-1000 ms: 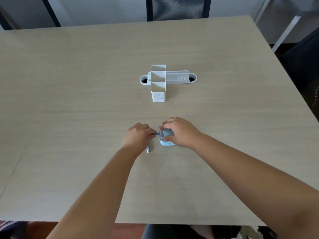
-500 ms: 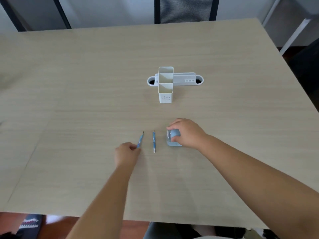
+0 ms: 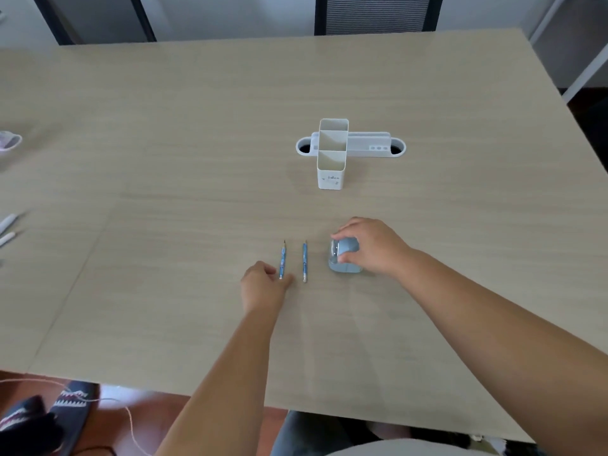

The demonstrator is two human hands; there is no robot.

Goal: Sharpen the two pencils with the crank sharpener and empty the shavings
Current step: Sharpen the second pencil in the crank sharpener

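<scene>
Two short blue pencils lie side by side on the wooden table, tips pointing away from me. My left hand is at the near end of the left pencil, thumb and fingers pinching its end. The right pencil lies free just beside it. To the right stands the small light-blue crank sharpener. My right hand grips it from the right side, fingers curled over its top.
A white desk organizer with upright compartments and a long tray stands beyond the pencils. White pens and a pale object lie at the table's left edge. A chair stands at the far side.
My left hand drew a pencil out of the sharpener, carried it left and laid it down beside the other pencil. My right hand stayed on the sharpener.
</scene>
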